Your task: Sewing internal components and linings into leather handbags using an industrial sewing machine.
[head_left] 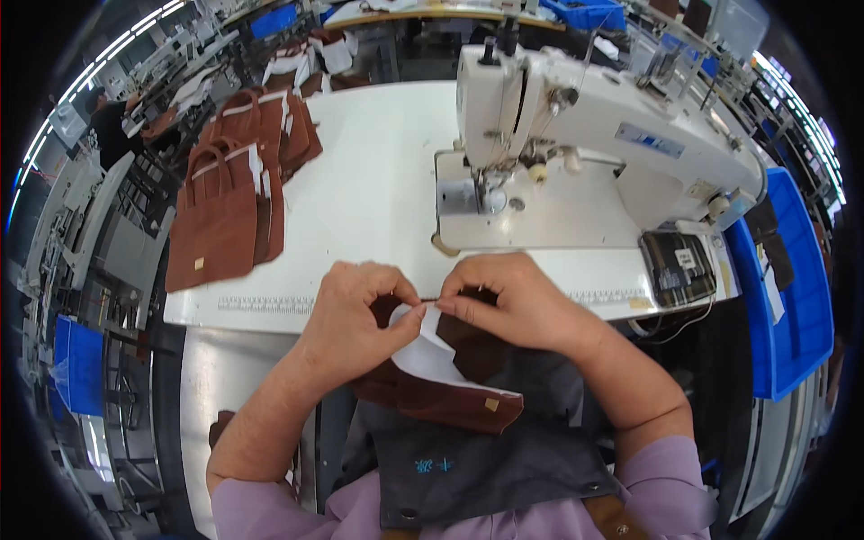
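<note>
Near the front edge of the table, my left hand (355, 310) and my right hand (517, 301) meet, thumbs and forefingers pinched on the top edge of a brown fabric bag piece (450, 402). Its white lining (421, 353) shows between my hands, and a small gold tag (491, 405) sits near its lower corner. The piece hangs over my lap against a dark grey apron (486, 468). Just beyond my hands stands a white sewing machine (585, 117). My fingertips cover the exact spot they pinch.
Brown handled bags (216, 220) lie stacked on the left of the white table (369, 171). A ruler strip (265, 304) runs along the front edge. A dark plaid pouch (677, 268) lies at the right end, beside a blue bin (792, 306). Another blue bin (79, 364) stands far left.
</note>
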`<control>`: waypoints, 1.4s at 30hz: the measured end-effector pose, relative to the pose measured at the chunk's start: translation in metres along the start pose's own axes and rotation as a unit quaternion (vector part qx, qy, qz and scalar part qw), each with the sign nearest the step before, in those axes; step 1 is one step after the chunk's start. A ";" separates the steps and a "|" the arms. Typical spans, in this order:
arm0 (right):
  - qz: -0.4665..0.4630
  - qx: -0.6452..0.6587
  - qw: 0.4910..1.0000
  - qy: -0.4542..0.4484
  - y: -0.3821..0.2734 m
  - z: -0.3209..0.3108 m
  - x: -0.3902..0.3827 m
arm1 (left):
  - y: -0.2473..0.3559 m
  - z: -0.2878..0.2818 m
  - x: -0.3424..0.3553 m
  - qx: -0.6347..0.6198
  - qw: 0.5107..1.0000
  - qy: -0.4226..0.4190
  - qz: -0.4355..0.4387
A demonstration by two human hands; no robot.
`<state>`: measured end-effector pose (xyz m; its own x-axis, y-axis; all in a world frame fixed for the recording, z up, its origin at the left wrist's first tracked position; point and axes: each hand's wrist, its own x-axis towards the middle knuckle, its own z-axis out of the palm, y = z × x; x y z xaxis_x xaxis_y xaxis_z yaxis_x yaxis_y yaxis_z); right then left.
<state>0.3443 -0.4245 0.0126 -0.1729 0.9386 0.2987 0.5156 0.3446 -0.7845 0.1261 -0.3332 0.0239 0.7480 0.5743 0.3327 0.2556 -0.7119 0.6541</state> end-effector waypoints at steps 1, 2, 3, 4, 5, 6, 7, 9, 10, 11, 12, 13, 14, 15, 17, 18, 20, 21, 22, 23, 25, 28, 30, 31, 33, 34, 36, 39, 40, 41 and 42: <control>0.041 0.070 0.997 -0.018 -0.002 -0.002 0.000 | -0.002 0.001 0.000 -0.009 1.000 0.012 0.017; 0.093 0.090 0.991 -0.036 -0.007 -0.005 0.000 | -0.001 0.000 0.002 -0.029 1.000 0.008 0.006; 0.147 0.112 0.981 -0.054 -0.011 -0.006 -0.002 | 0.001 0.000 0.000 -0.050 0.999 0.003 -0.006; 0.185 0.138 0.971 -0.061 -0.007 -0.007 0.000 | 0.002 -0.001 0.001 -0.053 0.998 -0.001 -0.020; 0.192 0.146 0.968 -0.070 -0.005 -0.005 -0.001 | 0.002 -0.003 0.000 -0.092 0.993 -0.023 -0.065; 0.167 0.164 0.970 -0.065 -0.004 -0.005 0.000 | 0.003 -0.004 0.000 -0.130 0.985 -0.043 -0.103; 0.142 0.182 0.971 -0.059 -0.002 -0.004 0.000 | 0.003 -0.005 -0.002 -0.132 0.984 -0.044 -0.109; 0.131 0.193 0.972 -0.033 0.001 0.001 -0.004 | 0.005 -0.006 -0.005 -0.121 0.986 -0.036 -0.109; 0.104 0.186 0.977 -0.020 0.001 0.002 -0.005 | 0.005 -0.006 -0.007 -0.122 0.986 -0.038 -0.111; 0.076 0.179 0.981 -0.007 0.002 0.003 -0.006 | 0.006 -0.006 -0.010 -0.078 0.994 -0.024 -0.072; 0.079 0.181 0.980 -0.006 0.000 0.005 -0.007 | 0.006 -0.005 -0.013 -0.035 0.999 -0.010 -0.033; 0.105 0.212 0.972 -0.018 -0.003 0.005 -0.008 | 0.007 -0.005 -0.015 -0.036 0.999 -0.013 -0.035; 0.131 0.241 0.961 -0.029 -0.005 0.005 -0.009 | 0.008 -0.006 -0.017 -0.029 0.999 -0.009 -0.032; 0.134 0.243 0.960 -0.029 -0.007 0.005 -0.010 | 0.010 -0.006 -0.019 -0.022 0.999 -0.005 -0.030; 0.163 0.252 0.952 -0.059 -0.007 0.005 -0.011 | 0.013 -0.007 -0.024 -0.011 0.999 -0.011 -0.033; 0.165 0.253 0.951 -0.057 -0.008 0.005 -0.013 | 0.015 -0.008 -0.025 0.001 0.999 -0.014 -0.032; 0.197 0.304 0.930 -0.063 -0.010 0.008 -0.016 | 0.016 -0.007 -0.029 -0.018 0.998 -0.020 -0.059; 0.197 0.305 0.929 -0.063 -0.008 0.011 -0.016 | 0.015 -0.007 -0.030 -0.036 0.995 -0.021 -0.086; 0.194 0.321 0.925 -0.059 -0.007 0.014 -0.016 | 0.014 -0.007 -0.030 -0.036 0.995 -0.023 -0.088; 0.192 0.337 0.920 -0.055 -0.005 0.017 -0.017 | 0.014 -0.007 -0.031 -0.022 0.997 -0.030 -0.068; 0.198 0.338 0.919 -0.051 -0.002 0.025 -0.021 | 0.012 -0.004 -0.035 -0.012 0.997 -0.043 -0.055; 0.220 0.333 0.916 -0.051 0.000 0.032 -0.027 | 0.014 0.000 -0.042 -0.022 0.995 -0.056 -0.081; 0.239 0.329 0.912 -0.055 -0.001 0.034 -0.030 | 0.014 -0.001 -0.046 -0.032 0.992 -0.066 -0.099; 0.223 0.315 0.921 -0.050 -0.002 0.034 -0.031 | 0.015 0.000 -0.047 -0.033 0.992 -0.069 -0.101; 0.207 0.302 0.930 -0.044 -0.005 0.033 -0.032 | 0.016 0.000 -0.048 -0.017 0.994 -0.056 -0.090; 0.205 0.294 0.933 -0.039 -0.008 0.032 -0.032 | 0.014 0.000 -0.049 -0.017 0.994 -0.058 -0.091; 0.205 0.288 0.935 -0.034 -0.012 0.031 -0.032 | 0.012 0.001 -0.052 -0.005 0.997 -0.031 -0.076; 0.190 0.252 0.949 -0.009 -0.016 0.033 -0.036 | 0.014 -0.002 -0.052 0.002 0.997 -0.038 -0.074; 0.187 0.260 0.947 -0.004 -0.016 0.034 -0.037 | 0.014 -0.002 -0.052 0.002 0.996 -0.039 -0.074; 0.183 0.269 0.946 0.002 -0.016 0.035 -0.039 | 0.014 -0.001 -0.052 -0.008 0.996 -0.033 -0.080; 0.183 0.269 0.946 0.003 -0.016 0.036 -0.040 | 0.015 0.000 -0.053 -0.018 0.996 -0.026 -0.085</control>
<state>0.3133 -0.4667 -0.0064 -0.0603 0.9972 -0.0446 0.0377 -0.0424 -0.9984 0.0901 -0.3740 0.0163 0.7268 0.6630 0.1797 0.3599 -0.5904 0.7224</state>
